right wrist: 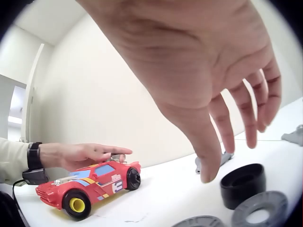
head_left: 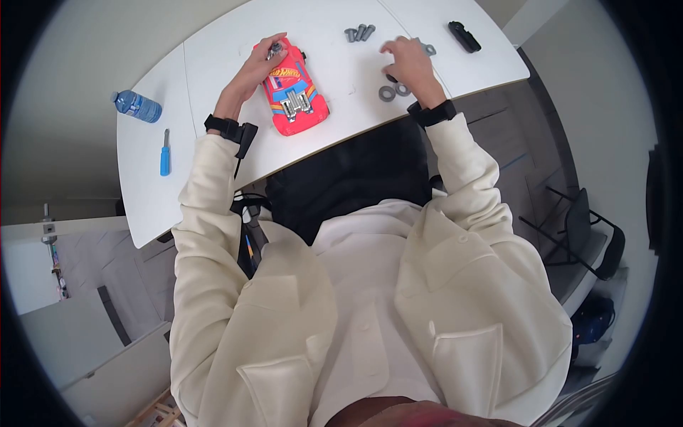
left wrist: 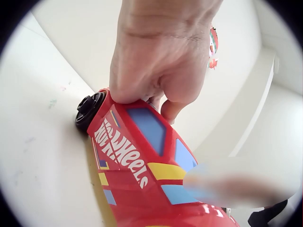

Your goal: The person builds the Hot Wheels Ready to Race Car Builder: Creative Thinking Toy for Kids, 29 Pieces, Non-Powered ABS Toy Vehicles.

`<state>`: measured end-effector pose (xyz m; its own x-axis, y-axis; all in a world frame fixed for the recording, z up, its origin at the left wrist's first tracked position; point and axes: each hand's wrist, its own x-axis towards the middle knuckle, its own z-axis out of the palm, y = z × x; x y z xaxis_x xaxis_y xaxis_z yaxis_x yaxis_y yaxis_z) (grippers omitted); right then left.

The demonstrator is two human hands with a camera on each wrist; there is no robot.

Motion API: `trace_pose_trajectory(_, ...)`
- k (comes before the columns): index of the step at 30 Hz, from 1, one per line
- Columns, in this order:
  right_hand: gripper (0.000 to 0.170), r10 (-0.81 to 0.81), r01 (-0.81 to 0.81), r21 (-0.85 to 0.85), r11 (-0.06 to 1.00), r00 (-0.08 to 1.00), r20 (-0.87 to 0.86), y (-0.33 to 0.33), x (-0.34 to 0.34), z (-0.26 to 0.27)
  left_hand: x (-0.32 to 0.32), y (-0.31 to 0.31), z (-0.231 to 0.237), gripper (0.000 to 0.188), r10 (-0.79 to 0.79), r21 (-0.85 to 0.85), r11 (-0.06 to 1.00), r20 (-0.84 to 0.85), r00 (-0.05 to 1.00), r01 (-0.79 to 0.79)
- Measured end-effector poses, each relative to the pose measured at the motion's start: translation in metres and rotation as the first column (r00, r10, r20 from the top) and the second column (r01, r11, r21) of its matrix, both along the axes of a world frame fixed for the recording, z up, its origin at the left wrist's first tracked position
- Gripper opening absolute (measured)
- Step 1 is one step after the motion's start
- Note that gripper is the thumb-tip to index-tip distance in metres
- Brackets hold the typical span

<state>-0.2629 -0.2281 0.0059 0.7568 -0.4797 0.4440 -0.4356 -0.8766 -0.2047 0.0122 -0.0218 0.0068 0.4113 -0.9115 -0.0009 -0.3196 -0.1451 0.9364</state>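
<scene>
The red toy car [head_left: 297,99] stands on the white table, its side lettering facing the left wrist view. My left hand [head_left: 262,70] rests on the car's rear end, and in the right wrist view that hand [right wrist: 87,153] has its fingers stretched over the back. My right hand [head_left: 413,65] hovers over the small parts, fingers spread and slightly bent, holding nothing visible. Below its thumb in the right wrist view is a black ring-shaped part [right wrist: 243,185], beside a grey ring [right wrist: 279,208]. A grey part [head_left: 428,49] lies just beyond the right hand.
Several grey bolts [head_left: 361,33] lie between the hands, toward the far edge. A black object [head_left: 464,37] is at the right. On the left are a water bottle [head_left: 138,106] and a blue-handled screwdriver [head_left: 165,160]. The table's near edge [head_left: 348,128] curves past the person.
</scene>
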Motion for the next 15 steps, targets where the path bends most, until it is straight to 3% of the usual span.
trace_pose_trajectory(1,0.032,0.0,0.0,-0.014,1.0,1.0,0.005,-0.005,-0.004,0.001,-0.001,0.001,0.001,0.054,-0.002,-0.003,1.0,0.013,1.0,0.003)
trace_pose_trajectory(3,0.034,-0.148,0.178,0.121,0.977,0.963,-0.225,-0.012,-0.009,0.0,0.002,0.0,-0.002,0.053,-0.008,-0.023,1.0,0.044,0.999,0.009)
trace_pose_trajectory(4,0.034,-0.146,0.173,0.109,0.979,0.965,-0.215,-0.014,-0.008,-0.001,0.001,-0.001,0.0,0.053,-0.002,-0.036,0.999,0.052,0.999,0.004)
trace_pose_trajectory(6,0.038,-0.148,0.199,0.246,0.949,0.966,-0.211,-0.015,-0.001,-0.005,-0.002,0.002,0.001,0.049,-0.006,-0.037,0.999,0.202,0.979,0.014)
trace_pose_trajectory(8,0.037,-0.113,0.16,0.218,0.963,0.97,-0.213,-0.018,0.008,-0.003,0.006,-0.001,-0.004,0.046,0.039,-0.035,0.999,0.179,0.983,-0.033)
trace_pose_trajectory(10,0.036,0.141,-0.16,0.25,0.955,0.986,0.092,-0.015,0.015,-0.008,0.005,0.001,-0.005,0.043,-0.006,-0.062,0.998,0.257,0.966,0.023)
trace_pose_trajectory(11,0.037,0.216,-0.266,0.33,0.906,0.96,0.181,-0.007,0.021,-0.001,0.003,0.002,-0.004,0.041,0.0,-0.074,0.997,0.15,0.989,0.011)
trace_pose_trajectory(12,0.037,0.227,-0.279,0.333,0.901,0.956,0.188,0.002,0.025,0.006,0.003,0.003,-0.001,0.041,0.011,-0.069,0.998,0.156,0.988,-0.001)
trace_pose_trajectory(14,0.042,0.221,-0.314,0.663,0.68,0.949,0.224,0.042,0.027,0.029,0.002,0.005,0.003,0.039,-0.002,-0.074,0.997,0.292,0.956,0.024)
trace_pose_trajectory(15,0.046,0.269,-0.364,0.67,0.647,0.931,0.246,0.049,0.034,0.029,0.006,0.004,0.003,0.039,0.027,-0.095,0.995,0.378,0.925,0.009)
